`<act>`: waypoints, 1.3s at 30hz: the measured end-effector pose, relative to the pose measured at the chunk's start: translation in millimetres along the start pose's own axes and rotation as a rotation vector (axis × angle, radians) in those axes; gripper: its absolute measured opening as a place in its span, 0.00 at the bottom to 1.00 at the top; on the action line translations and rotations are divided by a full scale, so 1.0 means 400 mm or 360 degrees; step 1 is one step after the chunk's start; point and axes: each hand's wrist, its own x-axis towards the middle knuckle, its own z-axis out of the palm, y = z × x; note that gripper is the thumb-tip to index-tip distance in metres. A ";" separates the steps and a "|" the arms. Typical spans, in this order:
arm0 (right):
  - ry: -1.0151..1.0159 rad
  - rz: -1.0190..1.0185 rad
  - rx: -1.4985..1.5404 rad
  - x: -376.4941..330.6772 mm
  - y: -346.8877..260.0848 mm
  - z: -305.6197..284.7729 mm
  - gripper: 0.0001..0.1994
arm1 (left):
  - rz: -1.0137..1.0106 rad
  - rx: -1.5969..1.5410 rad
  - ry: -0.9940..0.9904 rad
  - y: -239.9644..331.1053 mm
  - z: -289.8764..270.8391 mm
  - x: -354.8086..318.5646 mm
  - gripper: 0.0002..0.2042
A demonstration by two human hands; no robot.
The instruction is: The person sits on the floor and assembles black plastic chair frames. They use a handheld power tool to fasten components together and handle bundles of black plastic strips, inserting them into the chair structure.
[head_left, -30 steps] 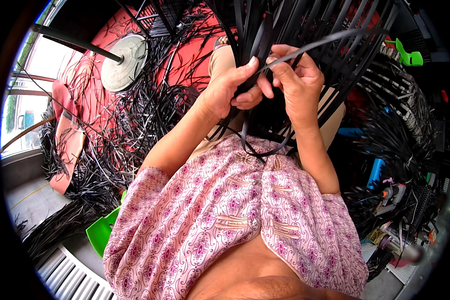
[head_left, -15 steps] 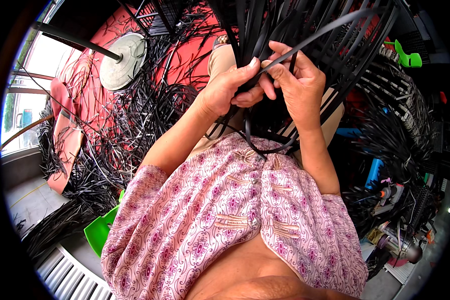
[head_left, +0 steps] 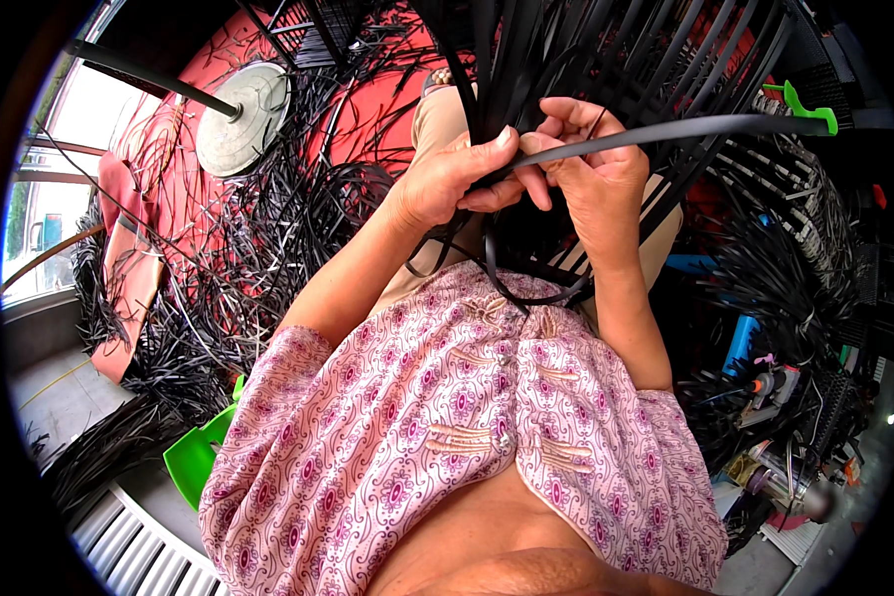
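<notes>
A flat black strip runs out to the right from between my hands. My right hand pinches it between thumb and forefinger, with the other fingers loosely bent. Close beside it, my left hand is closed, its thumb pressed on the black strips at the edge of the weaving. More long black strips rise away from my hands in a bundle, part of a woven piece over my lap. A curved loop of strip hangs below my hands. What lies under my left fingers is hidden.
Tangled black strip scraps cover much of the red floor sheet on the left. A round grey base with a pole stands there. Bundled strips and a glue-gun-like tool lie right; a green plastic piece is lower left.
The strip in my right hand has swung downward and now points right, where it slanted up before. Both hands stay in nearly the same place.
</notes>
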 end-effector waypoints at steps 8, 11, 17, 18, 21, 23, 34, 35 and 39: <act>0.0008 -0.0018 -0.0027 -0.011 -0.005 0.000 0.14 | 0.0018 0.0008 -0.0048 0.005 0.003 0.002 0.34; 0.0012 0.0062 -0.0006 -0.015 -0.011 0.004 0.12 | -0.0013 -0.0152 -0.0120 -0.008 -0.001 0.004 0.35; -0.0134 0.0267 0.0259 -0.003 0.002 -0.015 0.07 | -0.0102 -0.0381 -0.0083 -0.009 0.006 0.003 0.34; -0.0175 0.0298 0.0248 -0.004 -0.008 -0.019 0.07 | -0.0093 -0.0366 -0.0097 -0.006 0.007 0.004 0.33; -0.0212 0.0302 0.0374 -0.004 -0.004 -0.028 0.09 | -0.0098 -0.0383 -0.0162 -0.010 -0.002 0.000 0.33; -0.0173 0.0328 0.0426 -0.001 -0.002 -0.032 0.09 | -0.0054 -0.0353 -0.0196 -0.008 0.001 0.003 0.33; 0.0113 0.0162 0.0838 0.067 -0.050 -0.064 0.04 | -0.0153 -0.0246 -0.0115 -0.003 -0.002 0.003 0.25; 0.0085 0.0103 0.0912 0.079 -0.048 -0.075 0.02 | -0.0161 -0.0239 -0.0104 -0.001 -0.001 0.004 0.25; 0.0176 0.0051 0.0822 0.080 -0.075 -0.057 0.08 | -0.0164 -0.0257 0.0013 0.005 0.006 0.012 0.24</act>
